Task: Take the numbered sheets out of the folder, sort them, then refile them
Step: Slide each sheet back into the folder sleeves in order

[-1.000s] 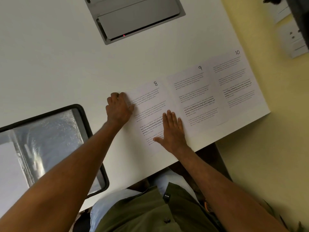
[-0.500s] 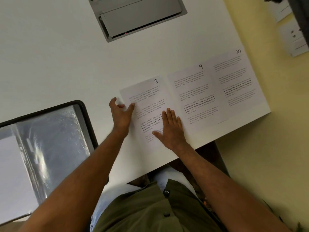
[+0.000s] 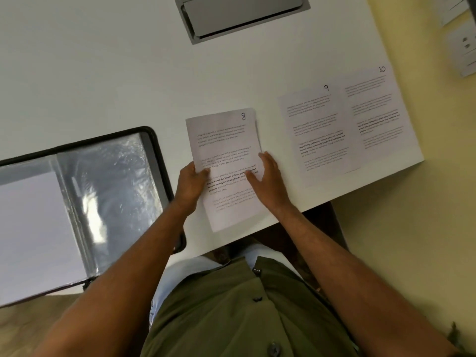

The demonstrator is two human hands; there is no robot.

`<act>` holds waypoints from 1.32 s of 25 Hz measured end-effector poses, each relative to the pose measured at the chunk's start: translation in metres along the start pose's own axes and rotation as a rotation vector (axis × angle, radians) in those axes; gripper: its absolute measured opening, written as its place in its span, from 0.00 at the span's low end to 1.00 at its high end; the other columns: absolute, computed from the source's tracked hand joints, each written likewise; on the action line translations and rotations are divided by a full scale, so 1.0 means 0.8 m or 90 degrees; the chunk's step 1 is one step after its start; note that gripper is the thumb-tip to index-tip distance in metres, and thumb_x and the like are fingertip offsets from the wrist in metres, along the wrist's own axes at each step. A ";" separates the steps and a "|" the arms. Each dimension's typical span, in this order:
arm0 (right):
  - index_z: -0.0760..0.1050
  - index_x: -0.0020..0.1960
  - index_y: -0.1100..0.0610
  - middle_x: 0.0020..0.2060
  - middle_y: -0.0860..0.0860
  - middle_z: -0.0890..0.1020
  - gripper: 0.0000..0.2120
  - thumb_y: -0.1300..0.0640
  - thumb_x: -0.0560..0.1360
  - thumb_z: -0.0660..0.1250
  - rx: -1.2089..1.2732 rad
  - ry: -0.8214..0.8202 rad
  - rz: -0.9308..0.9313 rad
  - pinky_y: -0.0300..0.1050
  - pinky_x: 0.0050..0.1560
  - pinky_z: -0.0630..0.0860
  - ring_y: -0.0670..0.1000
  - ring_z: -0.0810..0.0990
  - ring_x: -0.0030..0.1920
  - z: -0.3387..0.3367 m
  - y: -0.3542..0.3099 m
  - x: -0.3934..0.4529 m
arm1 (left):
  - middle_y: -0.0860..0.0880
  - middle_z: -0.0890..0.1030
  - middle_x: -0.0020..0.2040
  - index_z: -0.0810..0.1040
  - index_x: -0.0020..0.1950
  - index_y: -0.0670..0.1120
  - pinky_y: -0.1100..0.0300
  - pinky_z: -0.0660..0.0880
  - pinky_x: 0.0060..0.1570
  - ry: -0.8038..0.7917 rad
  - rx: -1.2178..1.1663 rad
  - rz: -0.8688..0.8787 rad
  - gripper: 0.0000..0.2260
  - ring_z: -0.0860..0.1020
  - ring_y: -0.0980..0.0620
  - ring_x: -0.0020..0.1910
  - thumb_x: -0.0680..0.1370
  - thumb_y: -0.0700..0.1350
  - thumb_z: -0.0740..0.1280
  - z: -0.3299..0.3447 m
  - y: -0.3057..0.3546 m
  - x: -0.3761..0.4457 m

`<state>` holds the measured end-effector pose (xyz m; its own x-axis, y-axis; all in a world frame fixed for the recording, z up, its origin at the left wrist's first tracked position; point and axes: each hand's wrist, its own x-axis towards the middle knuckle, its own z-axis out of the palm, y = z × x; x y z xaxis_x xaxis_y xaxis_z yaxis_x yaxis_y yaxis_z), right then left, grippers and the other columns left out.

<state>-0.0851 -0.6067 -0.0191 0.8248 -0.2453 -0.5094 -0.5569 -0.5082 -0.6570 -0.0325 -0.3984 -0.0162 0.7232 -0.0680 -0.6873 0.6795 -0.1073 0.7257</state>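
A small stack of printed sheets with number 8 on top (image 3: 224, 140) lies near the table's front edge, edges of other sheets showing on its right side. My left hand (image 3: 192, 182) grips its left edge, thumb on top. My right hand (image 3: 268, 181) holds the right edge with the thumb on the page. Sheet 9 (image 3: 319, 130) and sheet 10 (image 3: 378, 109) lie side by side at the right, sheet 10 reaching the table's corner. The open black folder (image 3: 152, 155) with clear plastic sleeves lies at the left, one white sheet inside a sleeve.
A grey recessed cable box (image 3: 242, 14) sits in the white table (image 3: 103, 73) at the far middle. Wall sockets (image 3: 463, 47) are on the yellow wall at the right. The table's front edge runs just below my hands.
The stack with sheet 8 has slid left, away from sheet 9, opening a gap. My left hand moved down to grip its left edge; my right hand moved to its right edge.
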 end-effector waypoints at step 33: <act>0.79 0.63 0.50 0.51 0.41 0.85 0.13 0.51 0.80 0.71 0.299 0.091 0.030 0.35 0.51 0.81 0.42 0.85 0.52 0.245 -0.216 -0.092 | 0.42 0.79 0.67 0.77 0.68 0.45 0.48 0.76 0.62 0.023 0.587 0.264 0.15 0.77 0.41 0.65 0.81 0.43 0.64 -0.420 0.007 0.056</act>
<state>-0.0686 -0.3391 0.0231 0.7845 -0.3863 -0.4852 -0.5510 -0.0751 -0.8311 0.0453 -0.0685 -0.0321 0.8946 -0.2456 -0.3734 0.0243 -0.8075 0.5893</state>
